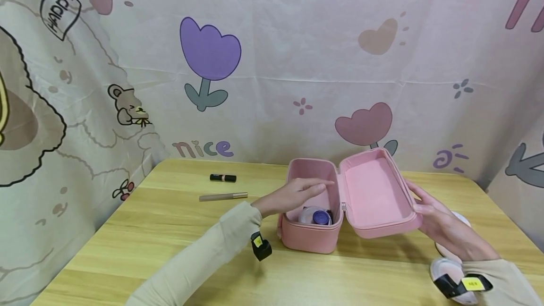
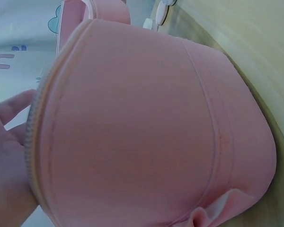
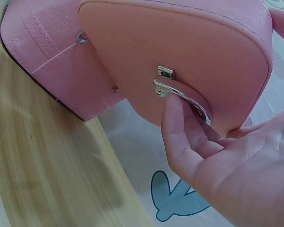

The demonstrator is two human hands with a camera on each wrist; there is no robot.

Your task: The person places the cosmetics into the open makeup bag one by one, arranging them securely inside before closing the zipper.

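Note:
A pink cosmetic case stands on the wooden table with its lid swung out to the right. Over the case's opening is my left hand, fingers extended and pointing right across the inside. Below that hand, a round blue-topped item and a clear round thing lie inside the case. My right hand holds the lid at its outer edge, thumb on the rim. In the right wrist view, its fingers curl at the carry handle with metal ends on the lid's outside.
A black lipstick tube and a slim beige-grey tube lie left of the case. Under my right wrist is a round compact, with a white round item partly hidden behind that hand. A printed curtain hangs behind the table.

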